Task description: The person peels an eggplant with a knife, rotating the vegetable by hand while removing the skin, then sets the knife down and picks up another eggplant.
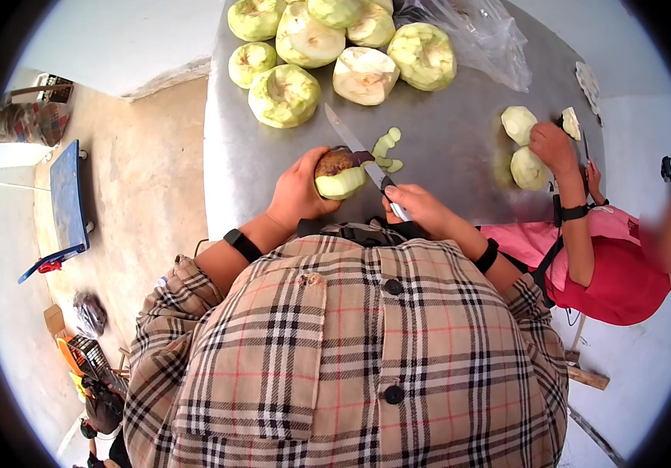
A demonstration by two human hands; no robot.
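Heaped at the far edge of a metal table [444, 148]: 8 peeled green fruits [285, 95], beside a clear plastic bag [479, 31]. At right, a co-worker's hand [551, 146] touching 2 more peeled fruits [524, 148].

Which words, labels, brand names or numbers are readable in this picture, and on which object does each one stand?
None can be read. The knife, the wristbands, the clear plastic bag, the blue board on the floor and the checked shirt show no legible text; small items at the lower left are too blurred to tell.
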